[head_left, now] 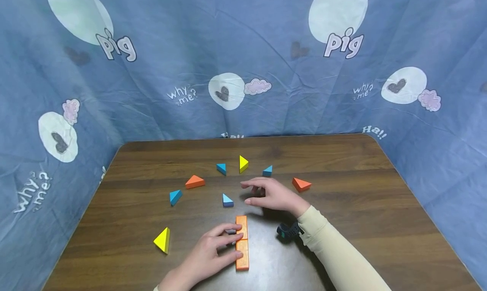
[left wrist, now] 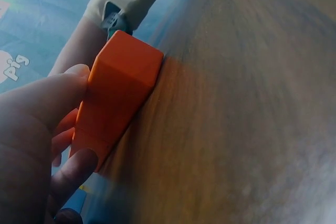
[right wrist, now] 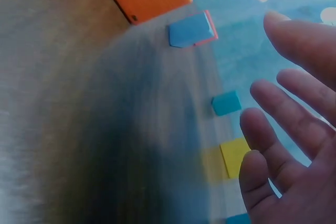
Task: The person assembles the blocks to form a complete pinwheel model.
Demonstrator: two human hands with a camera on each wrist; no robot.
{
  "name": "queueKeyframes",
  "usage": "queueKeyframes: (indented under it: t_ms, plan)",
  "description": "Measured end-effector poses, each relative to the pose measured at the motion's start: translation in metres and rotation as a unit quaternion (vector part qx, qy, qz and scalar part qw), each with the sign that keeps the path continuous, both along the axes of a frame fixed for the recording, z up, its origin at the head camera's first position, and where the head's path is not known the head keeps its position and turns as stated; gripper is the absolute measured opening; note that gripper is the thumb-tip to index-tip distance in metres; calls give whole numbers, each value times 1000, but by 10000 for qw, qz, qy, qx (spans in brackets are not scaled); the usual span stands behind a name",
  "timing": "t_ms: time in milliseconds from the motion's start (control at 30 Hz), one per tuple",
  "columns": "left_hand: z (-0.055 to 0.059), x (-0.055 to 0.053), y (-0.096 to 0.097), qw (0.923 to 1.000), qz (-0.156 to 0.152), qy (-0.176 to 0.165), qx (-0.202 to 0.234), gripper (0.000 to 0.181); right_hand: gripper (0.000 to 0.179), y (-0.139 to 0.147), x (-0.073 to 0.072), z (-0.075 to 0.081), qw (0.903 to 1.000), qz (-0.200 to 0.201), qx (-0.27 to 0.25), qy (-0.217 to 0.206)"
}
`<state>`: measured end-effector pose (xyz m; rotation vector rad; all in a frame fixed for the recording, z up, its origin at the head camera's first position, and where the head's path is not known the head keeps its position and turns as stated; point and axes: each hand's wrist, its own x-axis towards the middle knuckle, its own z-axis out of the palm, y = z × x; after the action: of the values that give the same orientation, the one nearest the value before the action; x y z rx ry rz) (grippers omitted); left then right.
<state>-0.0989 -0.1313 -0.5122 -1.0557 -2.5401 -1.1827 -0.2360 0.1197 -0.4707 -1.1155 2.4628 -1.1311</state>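
Two orange rectangular blocks lie end to end, the far one [head_left: 241, 223] and the near one [head_left: 242, 261]. My left hand [head_left: 209, 251] touches their left side with thumb and fingertips. Its thumb lies along the orange side in the left wrist view. A small blue piece [head_left: 231, 231] shows partly between those fingers. Above the table, my right hand [head_left: 275, 194] hovers with fingers spread and nothing held. Left of its fingertips sits a blue triangular block [head_left: 228, 201]; behind it is another blue triangular block [head_left: 268, 171].
Triangular blocks form an arc: yellow [head_left: 162, 240], blue [head_left: 175, 197], orange [head_left: 195, 181], blue [head_left: 222, 168], yellow [head_left: 243, 164] and, at the right, orange-red [head_left: 301, 184]. A dark strapped device [head_left: 289, 231] sits by the right wrist. A blue printed cloth [head_left: 243, 50] hangs behind the wooden table [head_left: 361, 198].
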Motion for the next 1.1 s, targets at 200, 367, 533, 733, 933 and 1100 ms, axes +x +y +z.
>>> queueKeyframes:
  t_ms: [200,367,533,733,933,1100]
  plan:
    - [1,0,0,9997,15,-258,-50,42,56,-10,-12,1,9995,249,127,-125]
    - [1,0,-1,9981,67,-577,-195,44,54,-18,-22,-4,9982,535,152,-222]
    - [0,1,-2,9971,92,-707,-276,45,51,-29,-30,-6,9948,929,177,-376]
    - [-2,0,-2,9975,68,-678,-207,44,52,-40,-38,-10,9895,1265,347,-601]
    - [-1,1,-3,9962,53,-842,-212,43,53,-45,-41,-11,9871,1447,320,-604]
    - [0,1,-4,9947,34,-1014,-193,43,54,-48,-43,-12,9864,1478,384,-613]
